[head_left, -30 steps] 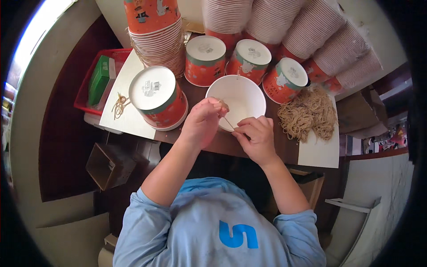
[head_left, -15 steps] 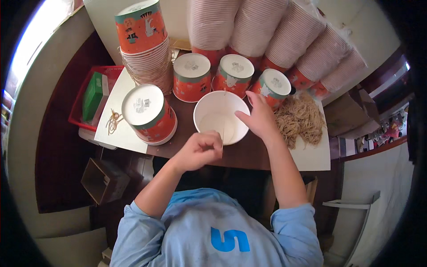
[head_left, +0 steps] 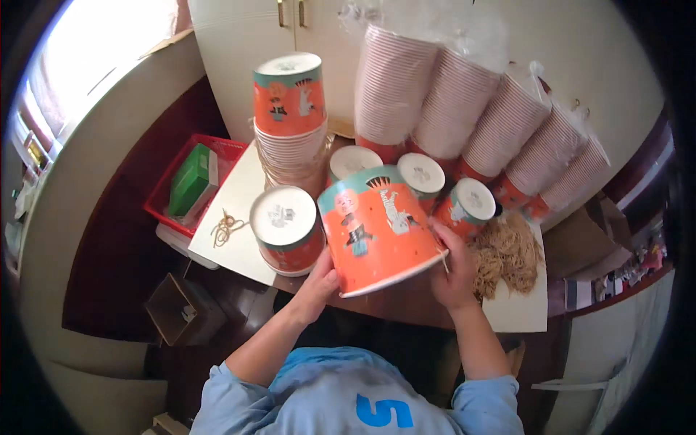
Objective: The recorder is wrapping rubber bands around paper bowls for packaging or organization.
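Between my two hands an orange paper bucket (head_left: 380,232) with a green band and printed figures is held up, tilted, its rim toward me. My left hand (head_left: 317,286) closes on the rim's left side; part of the fingers is behind it. My right hand (head_left: 453,264) grips the right side, where a short bit of pale cord shows at the rim. Just left stands an upside-down bucket (head_left: 286,217). Behind the held one are three more inverted buckets, a left one (head_left: 355,158), a middle one (head_left: 422,174) and a right one (head_left: 473,201).
A tall stack of nested buckets (head_left: 290,101) with cords hanging stands at the back left. Plastic-wrapped bucket stacks (head_left: 395,90) lean along the back. A heap of tan twine (head_left: 507,254) lies right, a small cord bundle (head_left: 228,230) left. A red crate (head_left: 163,192) holds a green box.
The bucket has gone from upright, mouth facing me, to turned over and raised. My left hand has moved from above its mouth to its side. The whole view has shifted.
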Available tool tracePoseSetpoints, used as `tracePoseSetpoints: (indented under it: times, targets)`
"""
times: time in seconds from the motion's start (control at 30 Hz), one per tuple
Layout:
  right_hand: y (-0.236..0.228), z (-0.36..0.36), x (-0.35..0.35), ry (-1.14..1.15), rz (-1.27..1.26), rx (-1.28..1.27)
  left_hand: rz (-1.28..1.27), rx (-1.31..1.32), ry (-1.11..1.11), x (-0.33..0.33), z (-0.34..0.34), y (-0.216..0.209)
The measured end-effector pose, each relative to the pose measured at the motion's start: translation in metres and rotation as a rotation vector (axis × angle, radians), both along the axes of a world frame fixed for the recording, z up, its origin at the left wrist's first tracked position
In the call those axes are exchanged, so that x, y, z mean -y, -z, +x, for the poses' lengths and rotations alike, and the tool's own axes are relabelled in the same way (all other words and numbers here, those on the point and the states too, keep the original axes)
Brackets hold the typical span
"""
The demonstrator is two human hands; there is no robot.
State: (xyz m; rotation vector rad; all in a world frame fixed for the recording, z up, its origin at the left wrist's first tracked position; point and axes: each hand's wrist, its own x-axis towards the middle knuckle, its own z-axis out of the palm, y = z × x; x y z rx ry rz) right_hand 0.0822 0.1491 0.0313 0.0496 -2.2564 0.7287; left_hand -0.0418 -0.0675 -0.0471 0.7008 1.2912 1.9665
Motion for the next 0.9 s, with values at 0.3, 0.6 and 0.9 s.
tracePoseSetpoints:
  times: [0.3, 0.6, 0.9]
  targets:
    - [-0.129, -0.122, 0.0, -0.534, -0.478, 0.081, 0.216, -0.805, -0.369, 0.005, -0.138, -0.195]
    - [-0.132, -0.271, 0.022, -0.434, -0.387, 0.185, 0.145, -0.875, -0.402, -0.001, -0.28, -0.189]
    - [-0.084, -0.319, -0.002, -0.27, -0.415, 0.256, -0.094, -0.901, -0.466, -0.028, -0.295, -0.177]
